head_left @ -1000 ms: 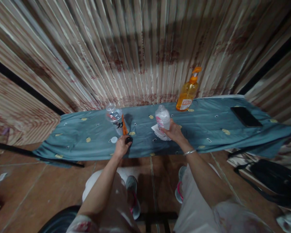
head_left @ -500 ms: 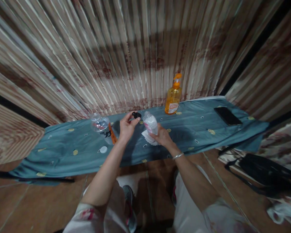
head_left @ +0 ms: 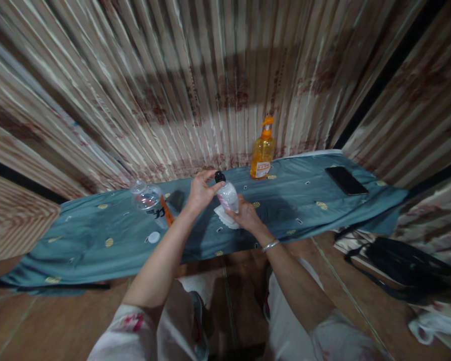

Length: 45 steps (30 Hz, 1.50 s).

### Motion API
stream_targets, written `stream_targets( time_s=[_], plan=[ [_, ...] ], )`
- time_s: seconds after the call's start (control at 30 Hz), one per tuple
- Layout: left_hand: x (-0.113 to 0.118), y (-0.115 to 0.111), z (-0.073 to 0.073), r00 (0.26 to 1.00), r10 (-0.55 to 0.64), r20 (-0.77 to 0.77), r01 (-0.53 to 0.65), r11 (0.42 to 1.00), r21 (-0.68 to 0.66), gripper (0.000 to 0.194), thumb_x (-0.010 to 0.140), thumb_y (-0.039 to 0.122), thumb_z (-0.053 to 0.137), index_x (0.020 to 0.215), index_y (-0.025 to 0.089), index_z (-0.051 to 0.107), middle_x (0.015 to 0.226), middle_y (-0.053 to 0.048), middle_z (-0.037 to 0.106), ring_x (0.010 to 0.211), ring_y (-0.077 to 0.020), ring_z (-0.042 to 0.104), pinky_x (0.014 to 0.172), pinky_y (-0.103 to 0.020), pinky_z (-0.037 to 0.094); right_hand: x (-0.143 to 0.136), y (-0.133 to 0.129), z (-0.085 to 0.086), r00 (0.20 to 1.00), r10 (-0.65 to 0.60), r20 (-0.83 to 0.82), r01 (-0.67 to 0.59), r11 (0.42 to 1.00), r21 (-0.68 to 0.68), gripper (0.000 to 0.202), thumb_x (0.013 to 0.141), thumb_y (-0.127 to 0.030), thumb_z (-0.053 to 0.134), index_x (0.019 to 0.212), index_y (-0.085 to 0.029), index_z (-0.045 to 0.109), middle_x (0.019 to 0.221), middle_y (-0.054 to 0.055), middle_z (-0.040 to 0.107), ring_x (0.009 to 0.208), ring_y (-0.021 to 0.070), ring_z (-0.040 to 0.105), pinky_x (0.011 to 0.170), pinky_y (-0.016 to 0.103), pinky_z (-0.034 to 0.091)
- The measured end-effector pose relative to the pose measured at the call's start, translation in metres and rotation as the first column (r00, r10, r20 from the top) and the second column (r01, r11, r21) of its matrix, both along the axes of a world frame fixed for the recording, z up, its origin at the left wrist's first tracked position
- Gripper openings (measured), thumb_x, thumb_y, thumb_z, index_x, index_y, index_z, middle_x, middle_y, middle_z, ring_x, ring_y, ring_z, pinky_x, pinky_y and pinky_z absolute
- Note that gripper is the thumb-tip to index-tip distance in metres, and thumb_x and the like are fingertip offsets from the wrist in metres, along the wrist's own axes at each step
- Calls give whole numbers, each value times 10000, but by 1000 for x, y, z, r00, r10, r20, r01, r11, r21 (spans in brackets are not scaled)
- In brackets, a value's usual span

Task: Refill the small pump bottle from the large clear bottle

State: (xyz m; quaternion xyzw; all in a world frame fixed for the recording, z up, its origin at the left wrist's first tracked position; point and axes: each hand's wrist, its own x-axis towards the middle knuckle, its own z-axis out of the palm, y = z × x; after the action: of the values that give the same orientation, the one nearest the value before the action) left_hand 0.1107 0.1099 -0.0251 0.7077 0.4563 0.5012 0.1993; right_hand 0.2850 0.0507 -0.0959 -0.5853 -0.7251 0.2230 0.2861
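Observation:
My left hand (head_left: 203, 190) pinches a small black cap (head_left: 220, 177), which sits at the mouth of a clear bottle with pink print (head_left: 228, 195). Around that bottle's lower part, my right hand (head_left: 245, 213) is closed, and the bottle tilts slightly. A white crumpled tissue or cloth (head_left: 225, 216) lies under and beside it. To the left stands a large clear bottle (head_left: 147, 199) with an orange and black label, and a white cap (head_left: 154, 237) lies in front of it.
A pump bottle of orange liquid (head_left: 262, 156) stands at the back of the cloth-covered table (head_left: 78, 250). A black phone (head_left: 346, 180) lies on the right. Below the right end is a black bag (head_left: 402, 265). A pleated curtain (head_left: 225, 90) hangs behind.
My left hand has brought the black cap from beside the bottle onto its mouth. My right hand still holds the bottle. The whole view has shifted slightly.

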Motion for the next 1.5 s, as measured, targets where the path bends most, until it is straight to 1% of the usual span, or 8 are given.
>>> stream_targets(
  time_s=[0.2, 0.3, 0.43, 0.6, 0.87, 1.1, 1.3, 1.5],
  plan=[
    [3, -2, -5, 1000, 20, 7, -20, 999, -30, 338, 698, 245, 853, 1023, 201, 772, 982, -79, 755, 973, -264, 693, 878, -412, 562, -1, 1, -2, 1000, -22, -2, 22, 1000, 1, 574, 882, -287, 727, 1371, -92, 497, 1229, 199, 737, 1132, 301, 728, 949, 346, 535],
    [5, -9, -15, 995, 14, 95, -8, 998, -64, 533, 697, 293, 865, 1203, 228, 712, 1146, -95, 737, 1099, -287, 679, 940, -434, 549, -2, 1, -4, 999, -35, -25, 35, 999, 2, 591, 870, -290, 742, 1369, -88, 500, 1229, 204, 735, 1132, 310, 727, 949, 352, 539],
    [7, -27, -42, 946, 99, 309, -59, 989, -135, 1034, 600, 346, 938, 1506, 270, 446, 1493, -154, 548, 1388, -327, 522, 1080, -461, 470, -1, 1, -8, 996, -12, -88, 15, 999, 34, 655, 861, -301, 746, 1418, -97, 470, 1272, 205, 719, 1182, 320, 705, 989, 391, 537],
    [22, -37, -82, 897, 130, 422, 33, 933, -358, 1232, 509, 342, 979, 1557, 278, 334, 1554, -166, 467, 1472, -349, 429, 1162, -474, 386, 1, 3, -14, 989, 14, -145, -13, 1000, 12, 830, 814, -275, 753, 1528, -92, 371, 1367, 238, 664, 1256, 349, 663, 1043, 480, 521],
    [43, -32, -104, 881, 15, 474, 162, 929, -332, 806, 615, 286, 885, 1329, 206, 519, 1241, -103, 684, 1134, -271, 666, 1001, -412, 514, 25, 9, -13, 945, 13, -328, -37, 997, -68, 820, 748, -156, 693, 1521, -168, 419, 1492, 184, 585, 1344, 300, 602, 1093, 481, 499],
    [48, -35, -105, 923, 48, 381, 66, 958, -281, 660, 620, 270, 866, 1207, 207, 572, 1088, -71, 701, 1013, -271, 674, 937, -448, 518, 31, 9, 48, 919, 11, -393, 100, 960, 261, 525, 912, -384, 657, 1385, -174, 571, 1317, 155, 703, 1210, 250, 677, 1057, 424, 522],
    [52, -37, -103, 914, 30, 404, 81, 964, -255, 690, 619, 295, 861, 1230, 214, 552, 1155, -89, 680, 1023, -267, 667, 958, -469, 510, 7, 19, 118, 995, 14, 101, -43, 955, 294, 444, 861, -359, 766, 1233, -128, 695, 1149, 150, 754, 1076, 277, 692, 985, 409, 507],
    [50, -36, -100, 920, 5, 392, 110, 957, -270, 705, 615, 221, 861, 1246, 232, 547, 1184, -69, 675, 1102, -257, 646, 1023, -441, 483, 16, 28, 146, 928, 111, 356, -191, 962, 196, 222, 876, -259, 732, 1073, -156, 749, 934, 64, 757, 871, 205, 677, 776, 287, 457]
  ],
)
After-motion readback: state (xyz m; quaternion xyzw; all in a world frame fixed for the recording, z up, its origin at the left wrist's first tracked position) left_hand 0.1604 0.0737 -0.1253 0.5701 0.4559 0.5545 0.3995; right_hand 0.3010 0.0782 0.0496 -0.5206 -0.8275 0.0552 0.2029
